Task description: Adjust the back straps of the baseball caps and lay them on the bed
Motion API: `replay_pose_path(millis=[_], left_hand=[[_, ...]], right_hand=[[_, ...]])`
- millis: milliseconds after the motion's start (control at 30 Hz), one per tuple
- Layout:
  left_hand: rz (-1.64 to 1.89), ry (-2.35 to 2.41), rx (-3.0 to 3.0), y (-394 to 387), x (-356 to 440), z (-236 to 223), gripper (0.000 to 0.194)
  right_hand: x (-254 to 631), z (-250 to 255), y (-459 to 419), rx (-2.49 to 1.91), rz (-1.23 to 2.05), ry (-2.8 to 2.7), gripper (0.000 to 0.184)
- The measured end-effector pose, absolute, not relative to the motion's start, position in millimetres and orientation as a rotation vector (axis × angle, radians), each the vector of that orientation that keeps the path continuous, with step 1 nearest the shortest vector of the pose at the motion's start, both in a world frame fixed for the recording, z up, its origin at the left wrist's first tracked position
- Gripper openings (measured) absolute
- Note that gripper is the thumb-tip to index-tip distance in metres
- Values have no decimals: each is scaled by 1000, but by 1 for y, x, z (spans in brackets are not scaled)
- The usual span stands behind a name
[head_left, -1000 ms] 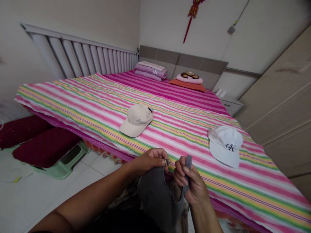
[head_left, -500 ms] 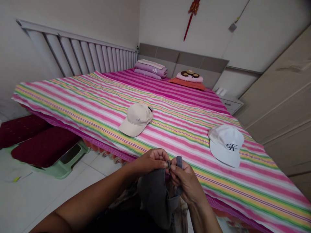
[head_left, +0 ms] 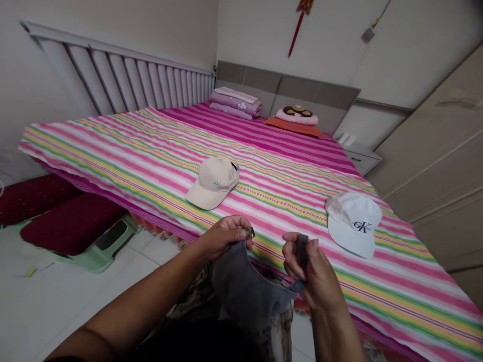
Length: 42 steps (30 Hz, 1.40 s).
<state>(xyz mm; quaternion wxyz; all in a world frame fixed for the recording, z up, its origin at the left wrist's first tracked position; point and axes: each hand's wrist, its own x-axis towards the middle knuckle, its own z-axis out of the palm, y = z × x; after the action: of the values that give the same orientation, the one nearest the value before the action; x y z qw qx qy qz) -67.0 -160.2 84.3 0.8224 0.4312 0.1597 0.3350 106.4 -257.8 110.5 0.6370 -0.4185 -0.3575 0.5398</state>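
Between my hands hangs a dark grey cap, its back strap undone and its two ends apart. My left hand pinches the end with the small metal buckle. In my right hand is the loose end of the cap's strap, held between thumb and fingers. Beyond my left hand a beige cap lies on the bed, brim toward the front left. A white cap with dark letters rests on the bed to the right.
The bed has a striped cover and fills the middle. Folded purple bedding and a pink pillow on orange cloth lie by the headboard. Dark red cushioned stools stand at the left; a wardrobe is on the right.
The strap end has come out of the buckle. My right hand has moved right with the strap, opening a gap between my hands. The beige and white caps stay put on the bed.
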Motion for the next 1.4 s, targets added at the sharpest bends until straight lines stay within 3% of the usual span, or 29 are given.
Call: replay_pose_path(millis=[333,567,967,1200,1400], left_hand=[[947,304,982,-157,-47,114,27],[635,241,937,-175,-48,93,26],[585,238,757,-184,-44,88,20],[726,234,786,-178,-48,93,13],[837,254,770,-171,-55,94,14]], right_hand=[[120,131,-245,-941,687,-679,28],[106,111,-254,-1100,1213,-937,30],[103,110,-253,-870,1400,-696,49],[127,90,-242,-852,1251,-463,27],[124,54,-249,-925,1474,-542,25]])
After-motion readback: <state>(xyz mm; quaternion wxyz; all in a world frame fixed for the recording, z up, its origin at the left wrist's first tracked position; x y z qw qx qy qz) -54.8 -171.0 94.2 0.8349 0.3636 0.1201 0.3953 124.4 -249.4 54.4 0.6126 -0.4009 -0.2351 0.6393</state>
